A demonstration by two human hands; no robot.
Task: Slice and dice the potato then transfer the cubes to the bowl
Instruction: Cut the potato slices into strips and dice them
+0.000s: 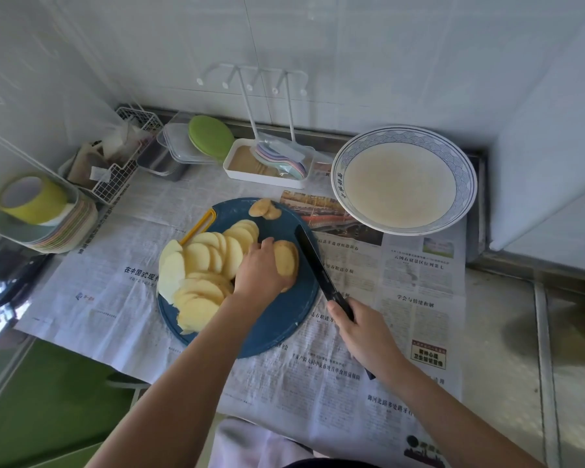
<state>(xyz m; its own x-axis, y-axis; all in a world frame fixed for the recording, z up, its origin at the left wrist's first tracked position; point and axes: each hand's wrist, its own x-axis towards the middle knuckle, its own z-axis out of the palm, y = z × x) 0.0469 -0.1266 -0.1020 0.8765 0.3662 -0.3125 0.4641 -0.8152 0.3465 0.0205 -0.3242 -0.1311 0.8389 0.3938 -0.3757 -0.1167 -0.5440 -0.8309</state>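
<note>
- Your left hand [259, 268] curls over the potato [287, 261] and holds it down on the board [277, 312], a little right of the board's middle.
- The potato is a short stub. Its oval face is turned right, toward the knife [318, 265], and the oval's long axis runs from far to near.
- Your right hand [362, 332] grips the knife handle. The dark blade points away from you and slightly left, and lies just right of the potato, over the board. You cannot tell whether the edge touches the potato.
- Slices [203, 265] lie fanned and overlapping across the left half of the board, and some pass under your left wrist.
- Two small end pieces [264, 208] sit at the board's far edge.
- The bowl [402, 179] stands at the far right, well apart from the potato.
- Newspaper [115, 282] covers the counter [504, 332] under the board and bowl.
- A white tiled wall [352, 45] rises behind, with a white rack [257, 82] in front of it.
- At the far left, tape [34, 197] rests on stacked plates [65, 228].
</note>
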